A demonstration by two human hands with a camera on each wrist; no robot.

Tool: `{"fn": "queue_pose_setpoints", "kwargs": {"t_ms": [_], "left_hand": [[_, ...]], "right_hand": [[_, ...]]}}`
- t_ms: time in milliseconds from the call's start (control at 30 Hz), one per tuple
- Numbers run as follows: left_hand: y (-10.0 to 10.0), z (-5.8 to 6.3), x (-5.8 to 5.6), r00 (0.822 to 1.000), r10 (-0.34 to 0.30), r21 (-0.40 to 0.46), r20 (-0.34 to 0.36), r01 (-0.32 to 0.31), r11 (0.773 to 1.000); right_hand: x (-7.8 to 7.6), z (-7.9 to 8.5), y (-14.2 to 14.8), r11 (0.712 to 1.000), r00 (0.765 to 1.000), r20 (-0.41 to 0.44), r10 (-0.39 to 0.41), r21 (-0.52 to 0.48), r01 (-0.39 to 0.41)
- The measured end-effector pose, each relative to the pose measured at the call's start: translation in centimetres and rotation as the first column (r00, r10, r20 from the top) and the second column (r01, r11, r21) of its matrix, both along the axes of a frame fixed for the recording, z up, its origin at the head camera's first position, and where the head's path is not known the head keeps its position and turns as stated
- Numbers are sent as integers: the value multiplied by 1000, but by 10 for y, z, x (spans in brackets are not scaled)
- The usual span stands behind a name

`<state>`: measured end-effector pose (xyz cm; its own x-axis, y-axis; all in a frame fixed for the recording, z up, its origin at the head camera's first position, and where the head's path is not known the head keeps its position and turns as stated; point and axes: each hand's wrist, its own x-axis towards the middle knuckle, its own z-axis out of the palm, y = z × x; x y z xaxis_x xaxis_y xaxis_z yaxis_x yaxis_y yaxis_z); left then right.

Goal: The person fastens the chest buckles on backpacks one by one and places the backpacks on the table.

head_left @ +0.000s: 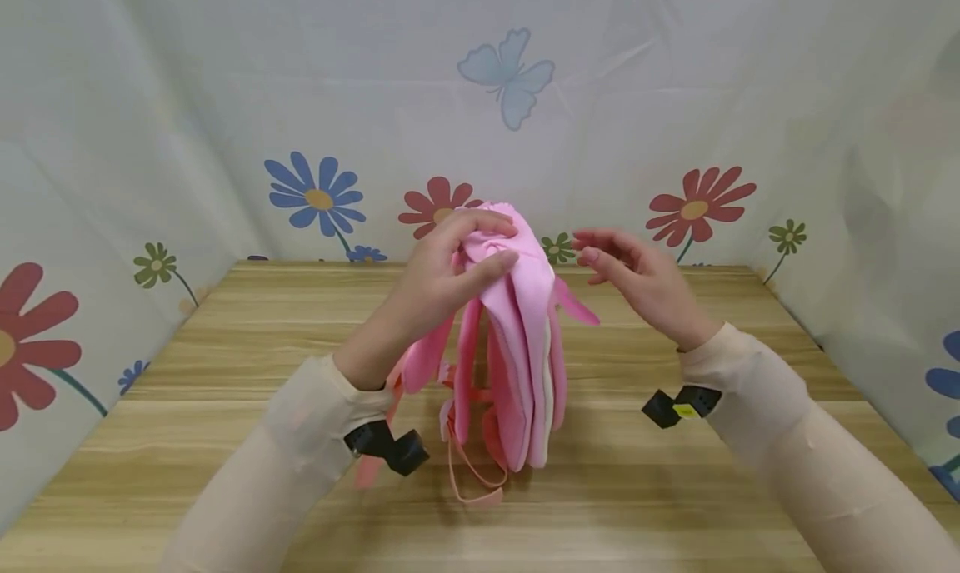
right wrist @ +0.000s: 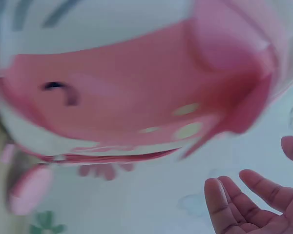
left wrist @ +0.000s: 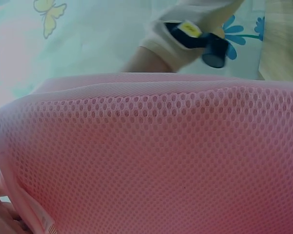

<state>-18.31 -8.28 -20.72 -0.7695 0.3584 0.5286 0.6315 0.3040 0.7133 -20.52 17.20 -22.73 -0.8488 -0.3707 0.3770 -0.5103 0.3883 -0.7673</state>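
A pink children's backpack (head_left: 534, 294) stands upright on the table, its side towards me. My left hand (head_left: 442, 273) grips its top, with the thumb on the near side and the fingers over the upper part. In the left wrist view the mesh back panel (left wrist: 161, 156) fills most of the picture. To the right of the bag, my right hand (head_left: 641, 277) is held apart from it, fingers loosely bent and holding nothing. The right wrist view shows the bag's front (right wrist: 127, 102), with a closed-eye face, pale spots and a zipper (right wrist: 112, 159) along one edge.
Loose orange webbing (head_left: 480, 500) trails from the straps onto the wooden table (head_left: 225, 440). A pale cloth backdrop (head_left: 360, 90) printed with flowers and a butterfly surrounds the back and both sides. Each wrist wears a small black camera.
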Motion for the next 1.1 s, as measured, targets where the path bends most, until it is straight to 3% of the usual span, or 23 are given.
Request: {"fn": "queue_pose_setpoints", "kwargs": {"t_ms": [233,433,667,1100], "left_hand": [[10,1,0,1000,1,7,24,-1,1000],[19,1,-1,999,-32,54,38,30,998],[25,-2,-4,999,-39,67,29,37,997],[18,-2,-3,995,-100,41,22,99,994]], "right_hand": [[10,51,-20,989,999,-41,20,149,-14],[15,75,-37,946,998,-34,48,321,-34],[13,87,-45,885,998,1,60,463,-54],[14,85,-44,871,998,18,59,488,-61]]}}
